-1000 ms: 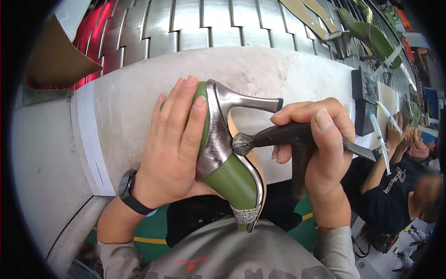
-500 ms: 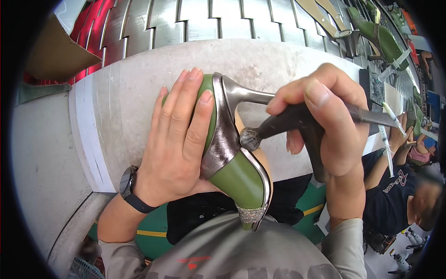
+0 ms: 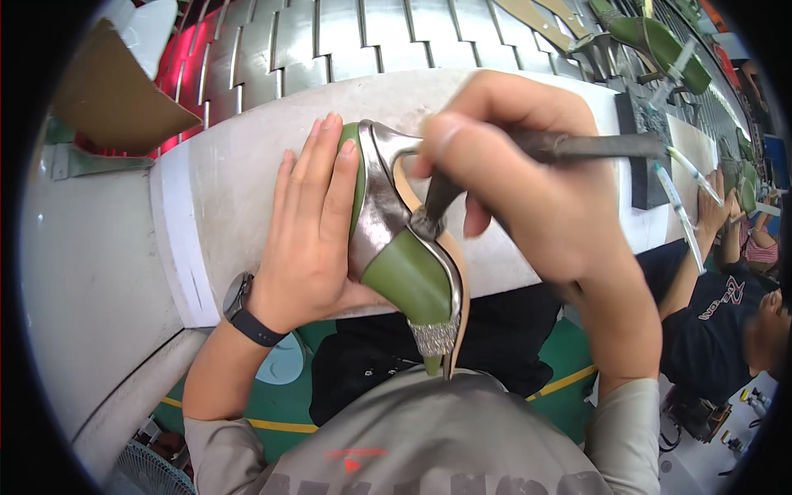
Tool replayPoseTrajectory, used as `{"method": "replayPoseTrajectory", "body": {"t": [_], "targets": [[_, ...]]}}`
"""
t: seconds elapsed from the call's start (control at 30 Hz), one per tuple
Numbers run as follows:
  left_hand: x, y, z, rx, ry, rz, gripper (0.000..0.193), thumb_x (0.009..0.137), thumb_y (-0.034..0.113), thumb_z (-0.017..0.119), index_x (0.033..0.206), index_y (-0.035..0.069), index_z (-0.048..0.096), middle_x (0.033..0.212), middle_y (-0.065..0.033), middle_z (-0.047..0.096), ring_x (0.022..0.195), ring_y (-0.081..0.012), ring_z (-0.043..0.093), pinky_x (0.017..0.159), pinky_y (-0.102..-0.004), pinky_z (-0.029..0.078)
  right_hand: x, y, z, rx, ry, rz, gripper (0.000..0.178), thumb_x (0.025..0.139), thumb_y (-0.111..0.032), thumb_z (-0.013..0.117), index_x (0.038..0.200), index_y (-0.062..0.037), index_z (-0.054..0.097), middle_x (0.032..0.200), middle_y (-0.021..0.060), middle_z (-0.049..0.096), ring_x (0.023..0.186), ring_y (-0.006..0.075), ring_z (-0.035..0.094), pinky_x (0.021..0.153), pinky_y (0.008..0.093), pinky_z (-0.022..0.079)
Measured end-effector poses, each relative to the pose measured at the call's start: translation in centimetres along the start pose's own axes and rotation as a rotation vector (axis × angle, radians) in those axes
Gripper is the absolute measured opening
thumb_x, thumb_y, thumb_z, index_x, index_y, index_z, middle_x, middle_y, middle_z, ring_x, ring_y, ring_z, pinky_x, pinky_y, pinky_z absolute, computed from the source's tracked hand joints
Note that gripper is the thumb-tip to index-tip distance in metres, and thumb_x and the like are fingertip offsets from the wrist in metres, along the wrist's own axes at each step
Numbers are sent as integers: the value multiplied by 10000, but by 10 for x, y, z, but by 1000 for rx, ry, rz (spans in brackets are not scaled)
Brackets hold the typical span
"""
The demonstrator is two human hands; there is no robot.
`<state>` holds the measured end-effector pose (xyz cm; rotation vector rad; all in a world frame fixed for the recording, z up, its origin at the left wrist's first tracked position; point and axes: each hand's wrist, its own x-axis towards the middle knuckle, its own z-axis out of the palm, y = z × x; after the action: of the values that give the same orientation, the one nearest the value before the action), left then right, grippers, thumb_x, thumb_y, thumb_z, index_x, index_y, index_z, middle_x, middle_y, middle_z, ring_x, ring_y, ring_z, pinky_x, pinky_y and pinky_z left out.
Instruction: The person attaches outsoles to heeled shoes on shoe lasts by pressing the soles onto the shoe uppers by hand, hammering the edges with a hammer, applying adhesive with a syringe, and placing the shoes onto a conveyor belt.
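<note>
A high-heeled sandal (image 3: 379,221) with a shiny pewter strap lies on its side over the pale worktop, fitted on a green shoe last (image 3: 410,278). Its toe, with a glittering band (image 3: 433,338), points toward me, and its sole faces right. My left hand (image 3: 307,219) holds it, fingers stretched along the last and thumb round the near side. In my closed right hand (image 3: 528,177), blurred by motion, is a dark hammer (image 3: 437,200). The hammer's rounded face meets the strap's edge beside the tan sole. My right fingers cover part of the heel.
Beyond the worktop runs a metal slat conveyor (image 3: 346,37) carrying more shoe parts and another green last (image 3: 652,45). A black block (image 3: 642,194) and several syringes (image 3: 678,210) are at the right. Further right a co-worker (image 3: 718,322) sits; a cardboard piece (image 3: 120,91) stands at the far left.
The hammer has tipped steeper, and my right hand has moved left and up, over the heel. My left hand keeps its hold on the sandal. The whole view has shifted slightly.
</note>
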<state>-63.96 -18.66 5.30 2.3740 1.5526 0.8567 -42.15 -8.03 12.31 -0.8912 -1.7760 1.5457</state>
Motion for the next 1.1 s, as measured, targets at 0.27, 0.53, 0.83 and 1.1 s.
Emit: {"method": "replayPoseTrajectory", "body": {"t": [0.27, 0.53, 0.83, 1.1], "targets": [[21, 31, 2, 51, -197, 345, 650, 689, 246, 881, 1288, 86, 683, 1345, -108, 710, 1297, -279, 662, 1251, -648, 283, -119, 35, -11, 191, 409, 181, 213, 1063, -158, 602, 1003, 37, 665, 956, 170, 762, 597, 140, 657, 560, 251, 535], [17, 27, 17, 148, -22, 416, 418, 744, 211, 843, 1122, 97, 707, 1161, -57, 773, 1120, -237, 735, 1204, -588, 378, -154, -3, 30, 167, 362, -55, 351, 1096, -342, 545, 1041, 2, 591, 945, 251, 684, 618, 209, 624, 594, 344, 568], [21, 31, 7, 45, -25, 354, 415, 756, 226, 845, 1120, 85, 706, 1164, -60, 773, 1114, -240, 736, 1173, -558, 414, -145, -26, 12, 482, 438, -422, 206, 1103, -222, 493, 1121, -34, 575, 1061, 189, 621, 585, 182, 615, 625, 296, 601], [33, 10, -25, 52, -226, 324, 890, 695, 445, 908, 1421, 59, 567, 1476, -167, 588, 1394, -336, 558, 1228, -602, 323, -96, -4, -9, 199, 271, -44, 331, 940, -137, 616, 1148, 106, 700, 1202, 202, 665, 631, 119, 624, 637, 234, 521]]}}
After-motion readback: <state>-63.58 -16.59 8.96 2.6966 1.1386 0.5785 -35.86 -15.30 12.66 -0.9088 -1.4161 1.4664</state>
